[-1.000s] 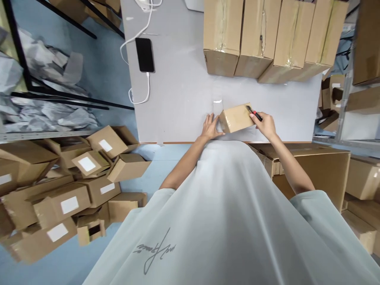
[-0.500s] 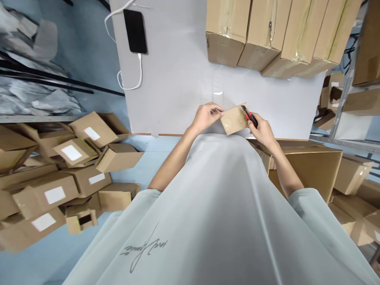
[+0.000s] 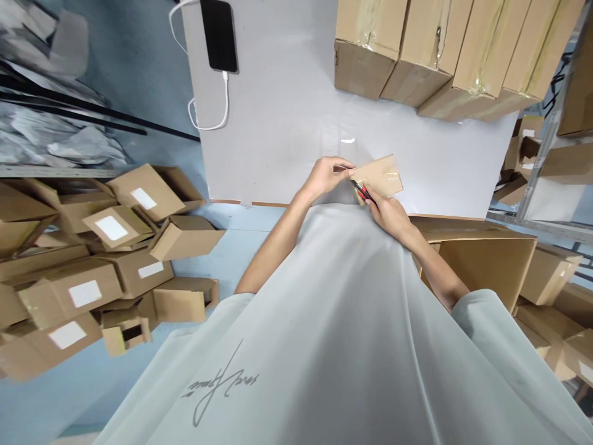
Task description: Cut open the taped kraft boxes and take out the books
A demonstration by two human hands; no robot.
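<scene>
A small brown cardboard box [image 3: 380, 175] with clear tape at its right end is at the table's front edge, close to my body. My left hand [image 3: 327, 175] grips its left corner between thumb and fingers. In my right hand [image 3: 388, 213] is a red and black box cutter [image 3: 364, 192], its tip pointing to the left end of the box near my left fingertips. My right hand covers the lower part of the box. Whether the blade touches the cardboard I cannot tell.
Several taped cartons [image 3: 370, 62] stand at the table's back right. A black phone [image 3: 219, 36] with a white cable [image 3: 226, 102] lies at the back left. Opened boxes [image 3: 88, 284] are heaped on the floor to the left; a large open carton [image 3: 486, 266] is below the table's right side.
The box cutter in my right hand has moved left, from the box's right end to its left end. The box has turned, its taped end now at the right. The view has shifted slightly.
</scene>
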